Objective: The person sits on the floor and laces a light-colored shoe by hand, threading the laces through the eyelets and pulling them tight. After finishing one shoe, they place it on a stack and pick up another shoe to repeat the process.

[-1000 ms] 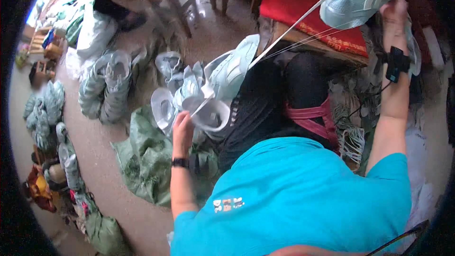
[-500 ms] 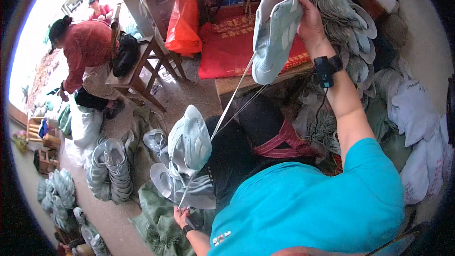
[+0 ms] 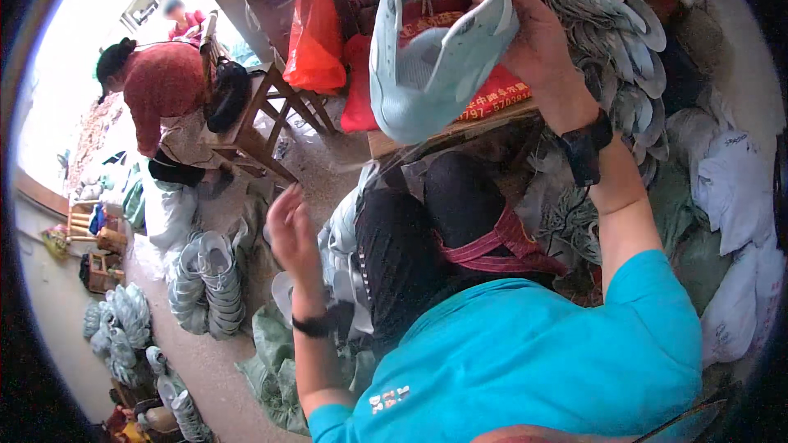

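Note:
My right hand (image 3: 538, 53) grips a pale grey-green shoe upper (image 3: 443, 102) by its side, holding it up over the low table with its collar opening in view. Fine cords (image 3: 410, 152) run from the upper's lower end down toward more pale uppers (image 3: 343, 226) beside my knee. On the left, my left hand (image 3: 293, 234) is raised in front of those uppers, its fingers loosely apart and slightly blurred. Nothing shows in it, and it stays well away from the held upper.
A wooden table (image 3: 460, 133) bears a red printed cloth. An orange bag (image 3: 316, 41) hangs behind, near a wooden chair (image 3: 246, 127). Nested uppers (image 3: 215, 287) stand on the floor; bundles (image 3: 603, 25) hang at right. A person in red (image 3: 168, 78) bends at far left.
My right hand has brought the upper closer and turned its opening toward me. My left hand has risen from beside the lower uppers. The view has shifted slightly.

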Demonstrator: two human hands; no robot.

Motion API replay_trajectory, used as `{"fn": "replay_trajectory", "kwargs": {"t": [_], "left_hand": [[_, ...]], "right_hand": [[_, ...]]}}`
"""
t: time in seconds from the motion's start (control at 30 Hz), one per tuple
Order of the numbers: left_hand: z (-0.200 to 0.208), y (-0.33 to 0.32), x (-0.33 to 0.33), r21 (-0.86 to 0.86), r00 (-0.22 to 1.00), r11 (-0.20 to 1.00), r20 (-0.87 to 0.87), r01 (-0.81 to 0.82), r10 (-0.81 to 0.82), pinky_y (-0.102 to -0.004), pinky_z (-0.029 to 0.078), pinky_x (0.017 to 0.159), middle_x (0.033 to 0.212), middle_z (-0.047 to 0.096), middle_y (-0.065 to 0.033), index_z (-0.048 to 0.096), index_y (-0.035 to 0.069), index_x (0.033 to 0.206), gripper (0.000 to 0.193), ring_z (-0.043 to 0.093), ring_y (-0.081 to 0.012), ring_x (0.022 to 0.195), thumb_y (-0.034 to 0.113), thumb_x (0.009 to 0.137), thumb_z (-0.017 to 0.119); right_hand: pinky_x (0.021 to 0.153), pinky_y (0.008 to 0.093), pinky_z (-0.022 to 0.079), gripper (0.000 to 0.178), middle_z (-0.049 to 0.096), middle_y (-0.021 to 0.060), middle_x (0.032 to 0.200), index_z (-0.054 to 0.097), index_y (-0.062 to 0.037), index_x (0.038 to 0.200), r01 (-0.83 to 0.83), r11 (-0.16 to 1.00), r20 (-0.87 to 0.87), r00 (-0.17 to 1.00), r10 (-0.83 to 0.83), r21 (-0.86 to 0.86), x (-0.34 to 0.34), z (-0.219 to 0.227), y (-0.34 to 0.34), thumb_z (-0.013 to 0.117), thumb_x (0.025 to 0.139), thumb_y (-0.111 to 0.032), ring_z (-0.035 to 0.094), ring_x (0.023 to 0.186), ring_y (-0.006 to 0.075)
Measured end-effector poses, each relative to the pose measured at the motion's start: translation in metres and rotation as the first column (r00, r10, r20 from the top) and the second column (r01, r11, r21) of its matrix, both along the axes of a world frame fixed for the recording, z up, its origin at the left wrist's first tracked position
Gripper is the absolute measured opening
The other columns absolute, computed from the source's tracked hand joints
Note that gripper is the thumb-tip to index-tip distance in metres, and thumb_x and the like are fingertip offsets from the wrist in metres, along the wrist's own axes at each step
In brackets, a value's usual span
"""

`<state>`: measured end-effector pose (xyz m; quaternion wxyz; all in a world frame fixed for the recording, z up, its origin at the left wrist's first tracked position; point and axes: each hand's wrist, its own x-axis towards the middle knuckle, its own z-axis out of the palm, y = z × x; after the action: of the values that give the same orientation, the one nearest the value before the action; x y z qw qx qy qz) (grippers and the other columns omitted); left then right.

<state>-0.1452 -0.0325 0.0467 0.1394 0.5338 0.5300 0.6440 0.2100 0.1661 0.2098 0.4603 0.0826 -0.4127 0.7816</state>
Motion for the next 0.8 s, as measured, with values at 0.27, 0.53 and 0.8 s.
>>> {"fn": "replay_trajectory", "kwargs": {"t": [0.27,0.53,0.8], "left_hand": [[0.016,0.088,0.077,-0.091,0.937,0.96,-0.212,0.265,-0.278,-0.0236,0.048,0.081,0.105,0.06,-0.0055,0.051,0.0,0.122,0.028,0.059,-0.0099,0.092,0.011,0.097,0.056],[-0.068,0.09,0.02,-0.265,0.886,0.874,0.345,0.408,-0.309,-0.0256,0.047,0.084,0.105,0.064,-0.0056,0.061,-0.001,0.111,0.021,0.06,-0.0119,0.093,0.014,0.097,0.056],[-0.083,0.064,-0.035,-0.853,0.99,0.508,0.143,0.12,0.007,-0.031,0.047,0.076,0.095,0.067,-0.0057,0.066,-0.002,0.103,0.045,0.059,-0.0158,0.087,0.041,0.093,0.058]], "right_hand": [[0.092,0.0382,0.05,0.031,0.064,0.0102,0.11,0.059,-0.0041,0.117,0.327,0.944,0.011,0.945,-0.328,0.046,0.012,0.008,-0.02,0.045,0.101,-0.027,0.061,0.104,0.0219],[0.099,0.0462,0.046,0.037,0.061,0.0133,0.121,0.054,-0.0051,0.127,0.222,0.971,-0.032,0.974,-0.225,-0.087,0.043,-0.022,-0.004,0.044,0.101,-0.029,0.058,0.112,0.0279],[0.07,0.0236,0.051,0.026,0.057,0.0026,0.085,0.052,0.0004,0.116,0.3,0.894,0.259,0.941,-0.219,-0.334,0.099,-0.11,0.003,0.058,0.094,-0.014,0.057,0.074,0.0124]]}}
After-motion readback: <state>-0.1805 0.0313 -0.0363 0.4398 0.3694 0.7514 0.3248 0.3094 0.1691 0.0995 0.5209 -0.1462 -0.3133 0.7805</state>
